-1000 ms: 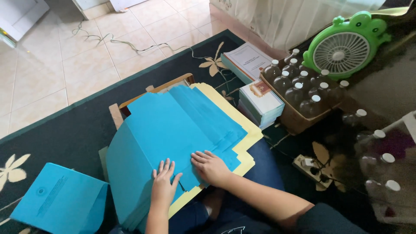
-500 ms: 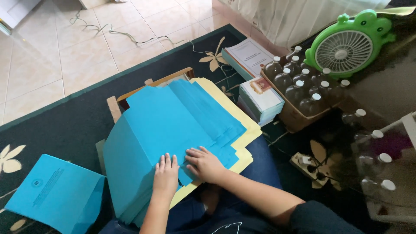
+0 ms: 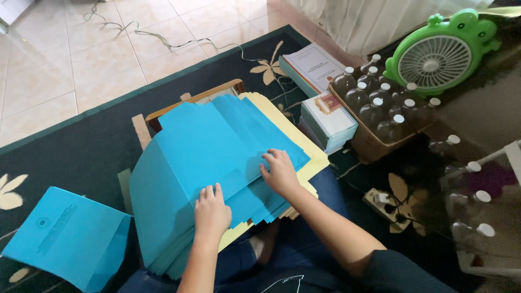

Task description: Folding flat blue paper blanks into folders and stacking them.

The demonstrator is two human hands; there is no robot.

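Left hand (image 3: 210, 210) and right hand (image 3: 280, 172) rest palm-down, fingers spread and gripping nothing, on the stack of blue paper sheets (image 3: 201, 163) in the person's lap, above yellow sheets (image 3: 293, 130). A folded blue sheet (image 3: 65, 236) lies apart on the dark carpet (image 3: 70, 146).

A dark rug (image 3: 81, 146) with pale flower patterns covers the lower part of the frame, over a beige tiled floor (image 3: 65, 59) at the upper left. On the rug lie a folded blue sheet (image 3: 65, 239) at lower left, a cardboard box of bottles (image 3: 374, 135) at upper right, a green fan (image 3: 439, 54) beside it, and a power strip (image 3: 388, 206) at right. A thin cable (image 3: 146, 35) trails across the tiles.
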